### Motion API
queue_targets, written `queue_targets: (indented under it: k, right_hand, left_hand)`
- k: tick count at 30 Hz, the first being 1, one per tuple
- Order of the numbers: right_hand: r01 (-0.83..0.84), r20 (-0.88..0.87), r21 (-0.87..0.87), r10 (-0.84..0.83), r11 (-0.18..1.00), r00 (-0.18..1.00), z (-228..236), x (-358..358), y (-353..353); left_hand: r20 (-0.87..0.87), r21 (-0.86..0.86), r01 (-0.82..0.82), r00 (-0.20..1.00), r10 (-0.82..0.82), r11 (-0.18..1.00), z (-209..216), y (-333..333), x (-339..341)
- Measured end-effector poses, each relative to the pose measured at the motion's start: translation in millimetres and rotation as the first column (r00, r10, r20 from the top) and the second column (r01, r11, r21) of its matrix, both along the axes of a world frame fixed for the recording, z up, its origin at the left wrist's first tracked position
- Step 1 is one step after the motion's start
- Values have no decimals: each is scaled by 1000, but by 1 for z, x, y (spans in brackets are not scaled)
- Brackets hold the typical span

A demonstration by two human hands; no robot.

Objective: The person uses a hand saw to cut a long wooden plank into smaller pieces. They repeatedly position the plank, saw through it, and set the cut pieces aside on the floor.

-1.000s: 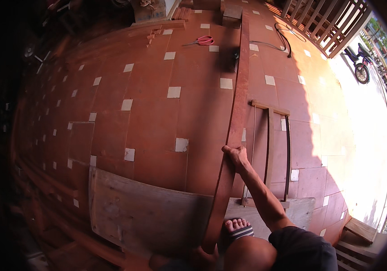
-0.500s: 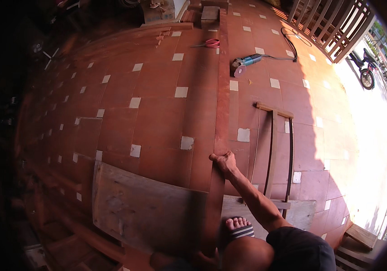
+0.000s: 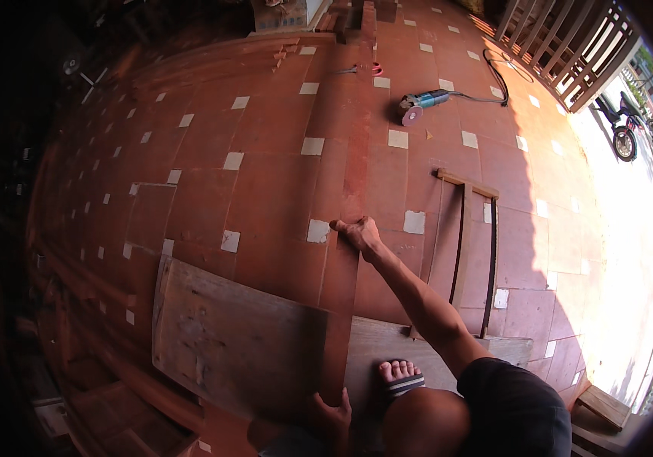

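Note:
A long reddish-brown wooden plank runs away from me up the middle of the head view. My right hand is closed across it partway along, thumb over the left edge. Close to my body, my left hand grips the plank's near end, thumb and fingers on opposite edges; its lower part is in shadow. Beneath the plank lies a broad weathered board, with my sandalled foot on its right part.
A frame saw lies right of my right forearm. Farther off are a corded angle grinder and a red-handled tool, partly covered by the plank. Timber is stacked at lower left. A slatted wooden gate stands at far right.
The plank has shifted left and now covers part of the red-handled tool. My right hand has moved left and farther away with it. My left hand shows more clearly at the near end.

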State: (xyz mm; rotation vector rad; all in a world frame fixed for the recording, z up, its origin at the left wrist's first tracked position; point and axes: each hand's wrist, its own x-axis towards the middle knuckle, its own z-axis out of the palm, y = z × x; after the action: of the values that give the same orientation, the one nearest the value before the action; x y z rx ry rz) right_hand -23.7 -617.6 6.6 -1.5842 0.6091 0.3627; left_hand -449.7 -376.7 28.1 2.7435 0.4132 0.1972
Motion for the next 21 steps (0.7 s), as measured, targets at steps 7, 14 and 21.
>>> queue_targets:
  k: [7,14,21]
  right_hand:
    - [-93,182,-300,153,949,971,62,-78,-2]
    - [-164,-5,-783,258,600,966,40,-338,-128]
    - [-276,-141,-922,429,271,892,25,-456,-151]
  left_hand:
    - [-29,-169,-3,1000,-2,986,12,24,133]
    - [-14,-71,69,997,-70,995,-10,14,188]
    - [111,-124,198,977,-184,972,-26,49,161]
